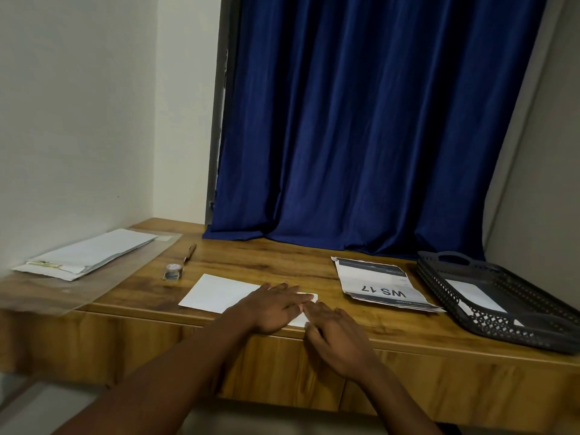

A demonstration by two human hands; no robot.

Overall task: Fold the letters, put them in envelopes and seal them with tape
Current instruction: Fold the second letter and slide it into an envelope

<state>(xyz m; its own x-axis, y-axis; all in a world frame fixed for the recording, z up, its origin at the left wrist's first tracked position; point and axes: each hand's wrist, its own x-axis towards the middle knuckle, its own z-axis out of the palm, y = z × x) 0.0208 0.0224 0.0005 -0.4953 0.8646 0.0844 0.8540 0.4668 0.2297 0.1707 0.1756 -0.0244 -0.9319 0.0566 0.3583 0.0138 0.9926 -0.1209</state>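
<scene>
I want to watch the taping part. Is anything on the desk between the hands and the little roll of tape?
Nothing visible. Both hands, left hand and right hand, press the white paper; only bare desk and paper lie toward the tape roll.

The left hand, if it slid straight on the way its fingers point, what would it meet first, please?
Its fingers point right across the white paper, so the left hand would probably first meet the "WS 17" packet; depth is uncertain.

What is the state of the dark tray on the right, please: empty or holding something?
Holding something: white paper lies flat inside the dark tray.
</scene>
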